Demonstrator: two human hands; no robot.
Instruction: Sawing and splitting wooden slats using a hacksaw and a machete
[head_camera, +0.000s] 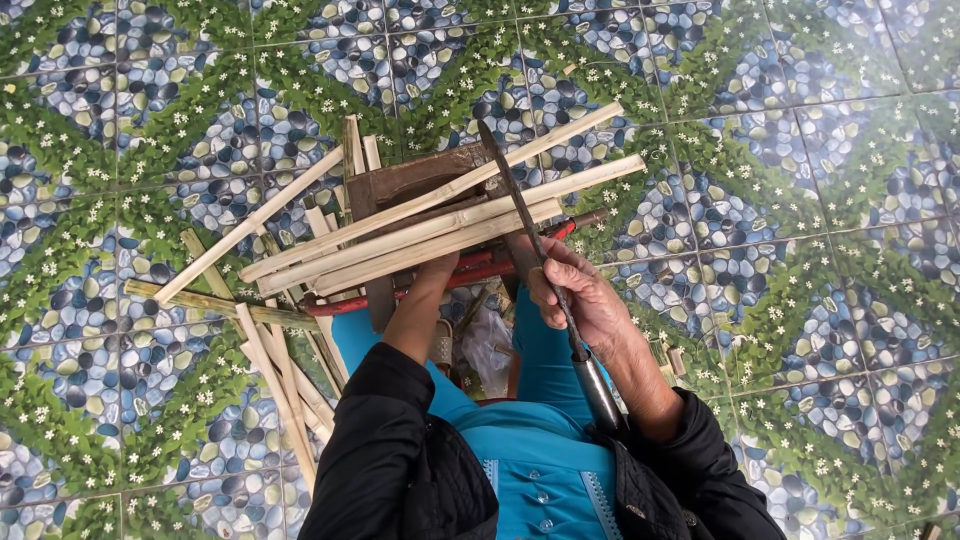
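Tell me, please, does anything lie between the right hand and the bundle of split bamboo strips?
Yes: the long dark blade crosses over the bamboo strips in front of the right hand, which touches it. The left hand reaches under the strips, its fingers hidden by them.

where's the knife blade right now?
Head view, centre-right: the long dark knife blade runs up from the right hand, crossing over the pale bamboo strips that lie on the brown wooden block.

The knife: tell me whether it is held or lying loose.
Held. The right hand is closed around the knife, its dark blade pointing away across the bamboo strips.
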